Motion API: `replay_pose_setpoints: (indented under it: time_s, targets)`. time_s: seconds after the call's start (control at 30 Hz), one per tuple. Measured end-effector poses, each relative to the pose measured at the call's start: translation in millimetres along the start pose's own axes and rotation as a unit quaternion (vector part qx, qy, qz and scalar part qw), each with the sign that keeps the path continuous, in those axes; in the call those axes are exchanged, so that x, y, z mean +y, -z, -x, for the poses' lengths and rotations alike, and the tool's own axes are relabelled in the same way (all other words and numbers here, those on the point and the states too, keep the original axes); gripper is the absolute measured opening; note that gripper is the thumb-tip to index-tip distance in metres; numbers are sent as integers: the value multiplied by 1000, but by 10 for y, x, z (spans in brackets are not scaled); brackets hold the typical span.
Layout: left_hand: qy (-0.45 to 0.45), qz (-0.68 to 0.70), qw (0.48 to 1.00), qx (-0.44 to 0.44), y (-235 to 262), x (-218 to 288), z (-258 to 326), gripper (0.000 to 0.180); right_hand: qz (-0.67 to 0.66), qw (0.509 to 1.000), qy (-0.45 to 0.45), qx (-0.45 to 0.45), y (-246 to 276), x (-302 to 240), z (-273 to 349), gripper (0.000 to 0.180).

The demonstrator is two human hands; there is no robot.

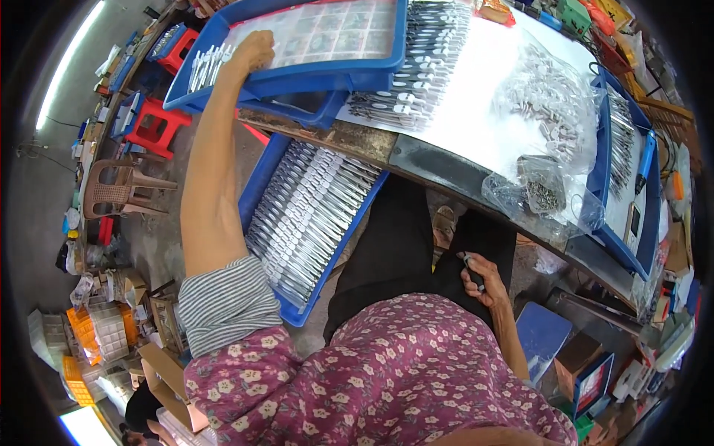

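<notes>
My left hand (pixel 256 50) reaches into a blue tray (pixel 320 80) at the far left of the table, its fingers curled down. What lies under its fingertips is hidden. Beside it, at the tray's left end, stands a short row of slim silver metal pieces with white parts (pixel 208 65). A pale sheet with a grid of squares (pixel 327 37) lines the rest of that tray. My right hand (pixel 483 281) rests over my dark trousers, closed around a small silver-grey metal piece (pixel 480 287) whose ends poke out between the fingers.
Below the table's edge, a second blue tray (pixel 297 316) holds dense rows of similar pieces. More rows (pixel 424 63) lie on the white tabletop, near a clear bag of small metal parts (pixel 547 100) and screws (pixel 545 195). A blue screwdriver (pixel 645 162) lies on the right-hand tray (pixel 621 249).
</notes>
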State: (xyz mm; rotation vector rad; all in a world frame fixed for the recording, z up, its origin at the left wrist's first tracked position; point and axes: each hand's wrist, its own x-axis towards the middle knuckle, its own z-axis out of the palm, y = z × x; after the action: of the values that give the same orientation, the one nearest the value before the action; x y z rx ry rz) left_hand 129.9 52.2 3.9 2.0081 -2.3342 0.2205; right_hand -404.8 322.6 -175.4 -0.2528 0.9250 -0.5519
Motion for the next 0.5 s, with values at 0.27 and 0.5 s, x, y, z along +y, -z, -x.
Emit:
replay_pose_setpoints:
  time_s: [0.27,0.5]
  targets:
    - [2,51,950,307,235,-19,122,24,128,991,34,-15,-76,41,43,34]
    - [70,226,886,398,577,436,962,15,175,983,63,-10,-262,93,-37,31]
